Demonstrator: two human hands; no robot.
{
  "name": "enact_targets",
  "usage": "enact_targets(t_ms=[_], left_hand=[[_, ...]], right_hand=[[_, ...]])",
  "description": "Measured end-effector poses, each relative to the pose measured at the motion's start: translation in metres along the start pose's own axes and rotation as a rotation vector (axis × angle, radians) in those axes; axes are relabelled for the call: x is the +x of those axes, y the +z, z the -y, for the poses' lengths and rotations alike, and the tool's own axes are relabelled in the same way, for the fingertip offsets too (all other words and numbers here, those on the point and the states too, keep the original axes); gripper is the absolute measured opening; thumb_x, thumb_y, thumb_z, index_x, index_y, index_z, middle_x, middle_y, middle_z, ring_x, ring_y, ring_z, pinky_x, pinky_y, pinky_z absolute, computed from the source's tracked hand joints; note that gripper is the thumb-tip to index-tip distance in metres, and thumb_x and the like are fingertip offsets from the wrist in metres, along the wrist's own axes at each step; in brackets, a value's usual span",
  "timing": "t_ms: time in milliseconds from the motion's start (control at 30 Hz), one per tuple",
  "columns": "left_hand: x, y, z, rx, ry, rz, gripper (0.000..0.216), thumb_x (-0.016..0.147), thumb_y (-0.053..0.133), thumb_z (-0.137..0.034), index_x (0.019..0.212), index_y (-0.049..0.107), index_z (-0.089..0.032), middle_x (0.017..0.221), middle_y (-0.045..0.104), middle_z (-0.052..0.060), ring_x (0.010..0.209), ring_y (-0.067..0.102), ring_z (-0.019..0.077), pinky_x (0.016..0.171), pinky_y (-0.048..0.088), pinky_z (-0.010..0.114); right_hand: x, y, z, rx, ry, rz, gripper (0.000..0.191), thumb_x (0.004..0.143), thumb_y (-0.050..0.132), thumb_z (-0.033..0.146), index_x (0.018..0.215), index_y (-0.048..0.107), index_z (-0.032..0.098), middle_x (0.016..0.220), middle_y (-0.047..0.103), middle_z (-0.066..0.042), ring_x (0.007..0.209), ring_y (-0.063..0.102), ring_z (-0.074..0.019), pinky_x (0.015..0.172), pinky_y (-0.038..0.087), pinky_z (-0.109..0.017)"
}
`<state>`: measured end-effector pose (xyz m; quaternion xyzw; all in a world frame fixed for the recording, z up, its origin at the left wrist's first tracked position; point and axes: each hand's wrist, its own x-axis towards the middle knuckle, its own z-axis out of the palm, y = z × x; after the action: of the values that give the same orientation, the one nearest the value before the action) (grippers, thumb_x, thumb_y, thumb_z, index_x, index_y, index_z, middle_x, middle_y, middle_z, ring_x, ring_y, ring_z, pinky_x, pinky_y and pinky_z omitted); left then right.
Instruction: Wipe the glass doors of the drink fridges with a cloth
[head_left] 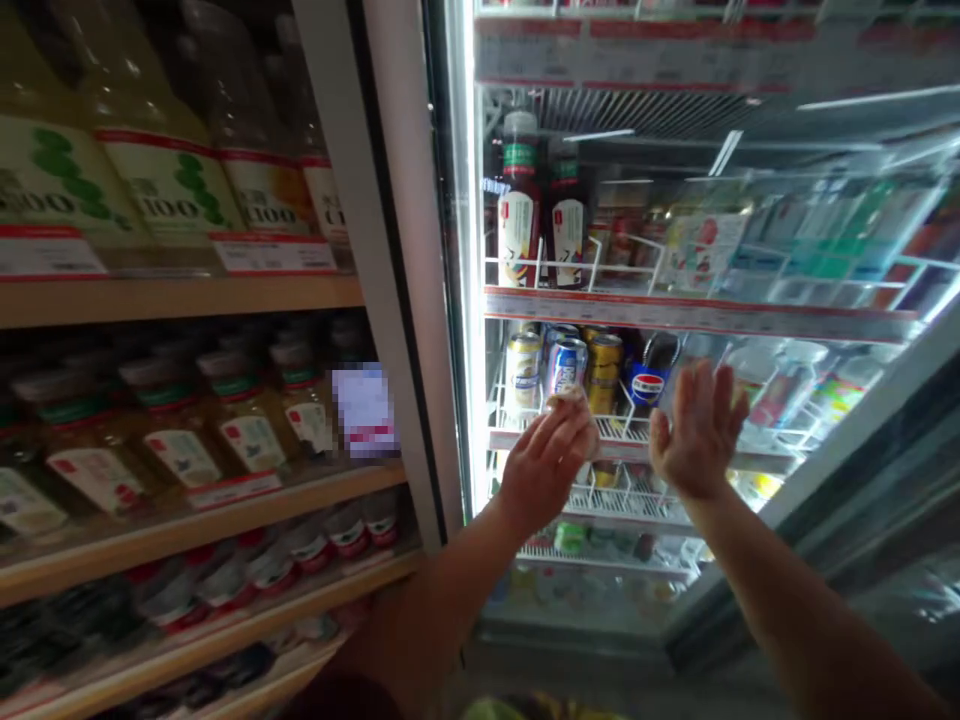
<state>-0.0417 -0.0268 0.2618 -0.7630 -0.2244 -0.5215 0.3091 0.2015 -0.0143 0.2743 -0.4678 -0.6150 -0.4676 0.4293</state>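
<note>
My left hand [547, 460] reaches toward the lit cooler [469, 300]. Its fingers are pinched round a small pale thing [568, 399] that I cannot make out, just in front of a row of drink cans [566, 365] on the wire shelf [622, 430]. To its right, my right hand [697, 430] is open with the fingers stretched up and the palm flat, at or against the glass door [825, 300]. A blue Pepsi can [649, 380] sits just left of that hand.
Dark bottles [544, 215] stand on the cooler's upper shelf, and more drinks lie below. The door's frame [825, 470] slants across the right side. On the left, wooden shelves [187, 295] carry rows of bottled drinks with price tags.
</note>
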Motion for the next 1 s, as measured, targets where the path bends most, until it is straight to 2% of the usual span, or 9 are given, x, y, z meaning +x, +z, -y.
enact_targets(t_ms=[133,300,367,433,533,633,733,867,1000], left_hand=[[-0.001,-0.004,-0.007,-0.015,-0.034,0.05,0.039,0.098,0.049,-0.014,0.135,0.058,-0.019,0.151,0.055,0.011,0.156,0.029,0.0257,0.118,0.047,0.044],[-0.001,0.001,-0.022,-0.054,-0.127,0.159,0.038,0.098,0.052,-0.043,0.116,0.064,-0.011,0.167,0.03,0.018,0.159,0.017,0.0336,0.123,0.038,0.053],[0.0,0.001,-0.019,-0.014,-0.067,0.156,0.024,0.099,0.053,-0.035,0.106,0.065,-0.015,0.167,0.033,0.013,0.159,0.019,0.029,0.126,0.035,0.048],[0.009,-0.005,-0.007,0.014,0.0,0.14,0.022,0.1,0.048,-0.02,0.114,0.065,-0.017,0.164,0.04,0.008,0.159,0.021,0.0237,0.126,0.036,0.043],[0.037,-0.019,0.018,0.06,-0.058,0.052,0.05,0.097,0.042,-0.01,0.147,0.047,-0.016,0.164,0.039,0.011,0.159,0.017,0.0246,0.124,0.038,0.044],[0.053,-0.024,0.03,0.118,-0.197,-0.011,0.066,0.093,0.039,-0.01,0.158,0.03,-0.004,0.168,0.029,0.017,0.16,0.011,0.0296,0.126,0.033,0.049],[0.03,-0.009,0.018,0.157,-0.12,0.025,0.067,0.091,0.041,-0.018,0.156,0.037,-0.001,0.167,0.033,0.015,0.16,0.013,0.0299,0.132,0.02,0.047],[-0.005,0.014,0.003,0.291,0.116,0.05,0.056,0.095,0.05,-0.022,0.151,0.051,-0.019,0.167,0.035,-0.001,0.161,0.013,0.0229,0.134,0.005,0.043],[0.035,0.001,0.033,0.4,-0.015,-0.144,0.058,0.097,0.061,-0.027,0.153,0.049,-0.022,0.164,0.041,0.002,0.158,0.022,0.0217,0.131,0.02,0.036]], right_hand=[[-0.005,0.0,-0.001,-0.013,-0.022,-0.058,0.07,0.1,0.052,0.031,0.164,0.027,0.018,0.165,0.039,-0.018,0.155,0.031,-0.0368,0.126,0.028,-0.058],[-0.006,-0.001,-0.005,-0.008,-0.077,-0.133,0.07,0.095,0.057,0.028,0.16,0.036,0.013,0.159,0.047,-0.022,0.15,0.04,-0.041,0.121,0.034,-0.062],[-0.007,0.0,-0.006,-0.014,-0.079,-0.134,0.07,0.094,0.057,0.027,0.16,0.037,0.012,0.157,0.049,-0.023,0.15,0.04,-0.0417,0.12,0.035,-0.063],[-0.007,0.0,-0.007,-0.007,-0.067,-0.138,0.07,0.094,0.056,0.028,0.16,0.037,0.013,0.157,0.049,-0.023,0.15,0.04,-0.0414,0.12,0.035,-0.063],[-0.005,-0.001,-0.006,0.033,-0.069,-0.157,0.069,0.094,0.054,0.029,0.16,0.038,0.016,0.158,0.048,-0.022,0.15,0.039,-0.0418,0.119,0.035,-0.064],[-0.003,-0.001,-0.007,0.065,-0.09,-0.175,0.071,0.092,0.055,0.029,0.16,0.038,0.017,0.159,0.047,-0.021,0.15,0.038,-0.0438,0.117,0.035,-0.066],[-0.002,-0.001,-0.008,0.061,-0.103,-0.187,0.073,0.09,0.056,0.029,0.16,0.038,0.019,0.159,0.047,-0.02,0.149,0.04,-0.0441,0.116,0.037,-0.067],[-0.004,0.001,-0.01,0.049,-0.112,-0.199,0.073,0.088,0.057,0.027,0.159,0.041,0.016,0.158,0.049,-0.02,0.148,0.041,-0.0431,0.117,0.038,-0.065],[-0.005,0.001,-0.009,0.019,-0.11,-0.194,0.073,0.088,0.058,0.027,0.158,0.041,0.015,0.156,0.051,-0.021,0.147,0.044,-0.0438,0.116,0.04,-0.064]])
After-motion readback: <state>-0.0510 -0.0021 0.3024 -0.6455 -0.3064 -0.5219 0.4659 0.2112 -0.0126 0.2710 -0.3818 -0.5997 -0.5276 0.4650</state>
